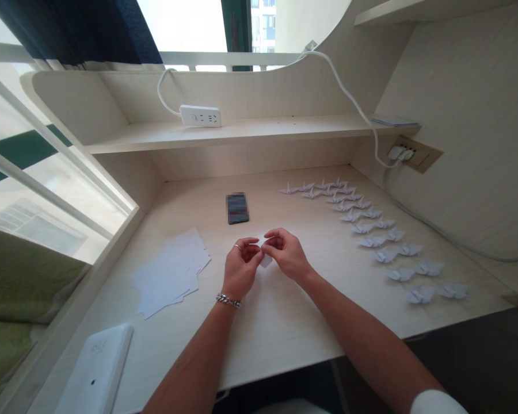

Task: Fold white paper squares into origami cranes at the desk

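My left hand [242, 267] and my right hand [287, 253] meet above the middle of the pale wooden desk [259, 322]. Between their fingers is a small folded piece of white paper [266, 260], mostly hidden by them. Left of my left hand lies a loose pile of white paper sheets [170, 275]. A dark phone [237, 208] with a blurred surface lies beyond my hands. To the right, several white origami cranes [371, 227] stand in two long curving rows.
A white device [95, 371] lies at the desk's near left corner. Above the desk, a shelf [224, 131] holds a white power strip [201, 115], whose cable runs to a wall socket [408, 153]. A window with railings lies to the left.
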`<state>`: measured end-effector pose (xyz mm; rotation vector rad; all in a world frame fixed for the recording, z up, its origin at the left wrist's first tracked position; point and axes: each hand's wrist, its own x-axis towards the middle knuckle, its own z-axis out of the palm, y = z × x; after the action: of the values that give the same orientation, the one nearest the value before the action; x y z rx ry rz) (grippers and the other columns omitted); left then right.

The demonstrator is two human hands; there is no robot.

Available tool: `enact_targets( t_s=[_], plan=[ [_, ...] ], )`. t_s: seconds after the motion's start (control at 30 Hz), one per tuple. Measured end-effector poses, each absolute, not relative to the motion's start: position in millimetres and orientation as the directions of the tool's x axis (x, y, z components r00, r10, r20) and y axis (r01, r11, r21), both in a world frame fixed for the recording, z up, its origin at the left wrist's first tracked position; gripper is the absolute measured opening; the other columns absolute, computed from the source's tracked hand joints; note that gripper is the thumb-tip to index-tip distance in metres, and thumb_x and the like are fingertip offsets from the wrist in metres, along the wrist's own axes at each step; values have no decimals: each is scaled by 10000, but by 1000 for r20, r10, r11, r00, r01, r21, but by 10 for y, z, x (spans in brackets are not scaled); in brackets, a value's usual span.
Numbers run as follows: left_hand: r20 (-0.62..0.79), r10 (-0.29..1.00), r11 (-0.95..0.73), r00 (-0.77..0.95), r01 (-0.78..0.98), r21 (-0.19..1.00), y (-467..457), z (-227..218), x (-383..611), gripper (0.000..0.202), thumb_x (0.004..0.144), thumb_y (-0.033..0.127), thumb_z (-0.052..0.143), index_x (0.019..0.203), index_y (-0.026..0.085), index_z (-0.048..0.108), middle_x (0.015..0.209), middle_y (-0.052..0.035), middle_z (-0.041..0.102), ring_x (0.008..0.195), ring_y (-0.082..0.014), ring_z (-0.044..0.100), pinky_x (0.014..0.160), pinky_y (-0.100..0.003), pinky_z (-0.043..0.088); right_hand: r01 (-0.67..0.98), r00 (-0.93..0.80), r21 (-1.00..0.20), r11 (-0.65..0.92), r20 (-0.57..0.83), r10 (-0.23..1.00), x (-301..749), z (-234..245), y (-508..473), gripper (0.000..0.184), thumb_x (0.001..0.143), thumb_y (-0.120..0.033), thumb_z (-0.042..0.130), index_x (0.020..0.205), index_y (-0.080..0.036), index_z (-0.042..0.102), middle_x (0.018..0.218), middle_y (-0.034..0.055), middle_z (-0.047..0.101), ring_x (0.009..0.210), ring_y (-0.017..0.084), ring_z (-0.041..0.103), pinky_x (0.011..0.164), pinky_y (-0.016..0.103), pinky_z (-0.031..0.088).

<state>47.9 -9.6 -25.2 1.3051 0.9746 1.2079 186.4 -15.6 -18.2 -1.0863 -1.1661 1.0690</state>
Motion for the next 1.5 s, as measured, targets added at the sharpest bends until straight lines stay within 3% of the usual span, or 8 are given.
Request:
enact_targets(
  t_s=[0.2, 0.4, 0.63, 0.9, 1.07, 1.23, 1.5],
  plan=[
    [116, 984, -104, 138, -93, 990, -90, -248, 483, 341, 696, 241, 737, 982, 158, 571, 781, -22, 656, 725, -135, 633, 673, -251, 498, -104, 58, -986, 131, 125, 990, 1878, -199, -136, 312, 667, -235, 719, 954, -174, 613, 770, 17, 661, 738, 159, 640, 712, 298, 503],
    [119, 981, -105, 154, -100, 989, -104, -257, 495, 345, 700, 252, 733, 984, 154, 564, 770, -24, 658, 706, -135, 632, 662, -255, 498, 0, 119, -985, 175, 173, 978, 1850, -175, -151, 212, 676, -200, 701, 847, -188, 577, 688, -1, 640, 653, 152, 618, 626, 281, 486],
    [139, 988, -131, 70, -108, 985, -81, -266, 497, 347, 679, 260, 753, 952, 151, 569, 760, -15, 639, 699, -128, 625, 652, -244, 494, -105, 40, -987, 125, 121, 992, 1857, -248, -127, 336, 690, -271, 711, 992, -185, 592, 773, 11, 650, 723, 158, 628, 681, 289, 499],
    [89, 993, -80, 74, -118, 990, -70, -277, 494, 311, 670, 300, 748, 924, 136, 678, 798, -49, 682, 718, -150, 631, 676, -269, 495, -28, 27, -984, 173, 173, 985, 1883, -263, -141, 218, 704, -285, 706, 857, -198, 577, 724, 2, 626, 678, 155, 604, 644, 282, 486],
    [99, 994, -100, 38, 36, 994, -77, -233, 496, 245, 674, 356, 744, 782, 138, 715, 740, -58, 710, 667, -164, 632, 642, -272, 489, 32, 29, -982, 185, 186, 982, 1866, -247, -177, 208, 735, -308, 679, 877, -206, 566, 729, 4, 628, 685, 157, 609, 644, 282, 489],
    [151, 989, -151, 12, 112, 982, -72, -207, 474, 225, 684, 355, 737, 782, 153, 733, 748, -56, 722, 675, -170, 636, 650, -275, 486, 67, -19, -988, 141, 140, 990, 1870, -280, -154, 232, 748, -378, 666, 861, -184, 609, 774, 30, 652, 711, 160, 607, 650, 283, 484],
    [73, 997, -75, -25, -58, 996, -44, -258, 476, 304, 631, 376, 776, 802, 129, 728, 759, -63, 716, 692, -169, 634, 671, -287, 498, 279, -45, -938, 204, 200, 979, 1858, -269, -206, 269, 821, -430, 567, 727, -182, 616, 648, -3, 600, 594, 126, 511, 542, 240, 393]
  ],
)
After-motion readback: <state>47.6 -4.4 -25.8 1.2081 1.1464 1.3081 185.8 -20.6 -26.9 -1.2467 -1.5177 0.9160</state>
